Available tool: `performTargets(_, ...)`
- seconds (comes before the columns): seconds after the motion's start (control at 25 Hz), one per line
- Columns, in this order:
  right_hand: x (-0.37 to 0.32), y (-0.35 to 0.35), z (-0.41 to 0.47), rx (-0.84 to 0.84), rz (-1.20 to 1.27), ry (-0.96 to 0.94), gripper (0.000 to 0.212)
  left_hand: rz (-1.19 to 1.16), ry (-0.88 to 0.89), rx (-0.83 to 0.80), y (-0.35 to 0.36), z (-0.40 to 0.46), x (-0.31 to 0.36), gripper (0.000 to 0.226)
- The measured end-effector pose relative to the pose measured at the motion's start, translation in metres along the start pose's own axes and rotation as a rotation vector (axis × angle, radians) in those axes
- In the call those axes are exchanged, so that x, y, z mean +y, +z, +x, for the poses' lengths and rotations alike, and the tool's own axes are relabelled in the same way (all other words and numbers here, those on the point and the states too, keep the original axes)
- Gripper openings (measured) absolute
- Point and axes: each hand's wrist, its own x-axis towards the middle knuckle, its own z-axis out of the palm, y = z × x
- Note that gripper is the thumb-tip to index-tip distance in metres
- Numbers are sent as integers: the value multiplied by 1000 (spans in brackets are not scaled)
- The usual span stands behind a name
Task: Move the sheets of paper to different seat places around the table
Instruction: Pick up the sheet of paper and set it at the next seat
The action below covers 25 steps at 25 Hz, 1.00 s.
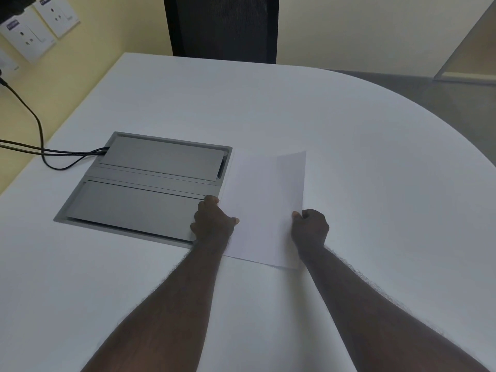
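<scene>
A white sheet of paper [265, 205] is held just above the white table [375, 183], its far right corner curling upward. My left hand [213, 221] pinches the sheet's left edge, thumb on top. My right hand [311, 228] pinches the right edge. Both forearms reach in from the bottom of the view. I cannot tell whether this is a single sheet or several stacked together.
A grey metal cable box [145, 183] with two flap lids is set into the table, left of the paper. Black cables [40, 149] run from it to wall sockets [35, 30]. A black mesh chair [222, 28] stands at the far edge.
</scene>
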Motion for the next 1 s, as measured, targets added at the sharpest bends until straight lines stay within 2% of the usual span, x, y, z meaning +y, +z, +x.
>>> performTargets(0.08, 1, -1, 0, 8, 33, -4, 41, -21, 5, -14, 1, 3, -2, 63)
performTargets(0.2, 2, -5, -1, 15, 67, -7, 41, -154, -10, 32, -1, 4, -8, 30)
performTargets(0.28, 1, -9, -3, 16, 79, -4, 43, -225, -38, 57, -5, 1, -8, 18)
performTargets(0.52, -15, -26, -15, 28, 134, 10, 44, -330, -30, 86, -25, -12, -4, 16)
performTargets(0.64, -28, -41, -29, 31, 167, -23, 38, -370, -20, 102, -44, -26, -2, 17)
performTargets(0.8, -48, -65, -54, 53, 193, -71, 46, -424, 5, 122, -76, -51, 1, 17)
performTargets(1.0, -72, -100, -99, 79, 233, -137, 43, -489, 75, 137, -124, -88, 4, 16)
